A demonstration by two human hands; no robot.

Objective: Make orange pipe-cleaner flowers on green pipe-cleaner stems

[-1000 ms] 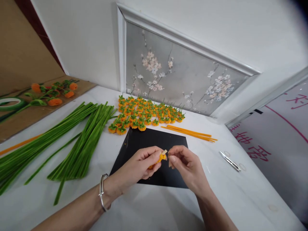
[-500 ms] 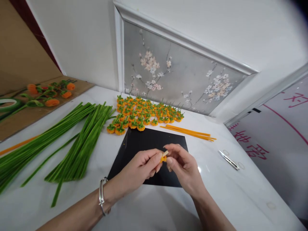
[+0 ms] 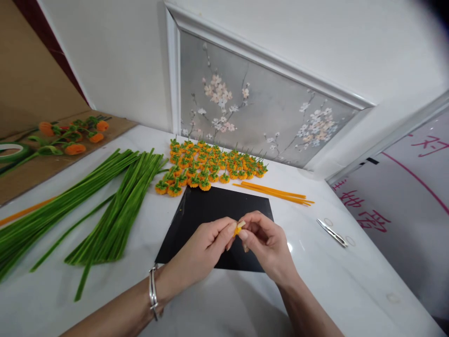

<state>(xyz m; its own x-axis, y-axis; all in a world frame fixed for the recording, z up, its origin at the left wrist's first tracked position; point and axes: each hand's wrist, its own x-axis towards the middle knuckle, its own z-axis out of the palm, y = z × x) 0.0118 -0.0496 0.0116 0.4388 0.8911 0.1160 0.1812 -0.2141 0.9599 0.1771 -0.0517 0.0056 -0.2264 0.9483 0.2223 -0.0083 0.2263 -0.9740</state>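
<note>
Above the black mat [image 3: 224,203], my left hand [image 3: 199,248] pinches a small orange fuzzy pipe cleaner piece [image 3: 237,230]. A short pale stick-like end [image 3: 242,223] pokes out at its top. My right hand [image 3: 268,243] is closed on the same piece from the other side, thumb and fingertips against it. Much of the piece is hidden by the fingers. Behind the mat stand many small orange pumpkin-like pieces [image 3: 205,185] with green tops and thin upright stems. Several loose orange pipe cleaners [image 3: 275,191] lie to their right.
Bunches of long green pipe cleaners [image 3: 115,220] lie on the left. Tweezers or thread snips [image 3: 331,232] rest at the right. On cardboard [image 3: 122,125] at the far left are finished orange stems [image 3: 75,149] and a green tape roll [image 3: 16,152]. A wall stands behind.
My right fingers have closed in on the orange piece; its thumb and index finger now press nearer to the pale end. The left hand keeps its pinch, nearly in place.
</note>
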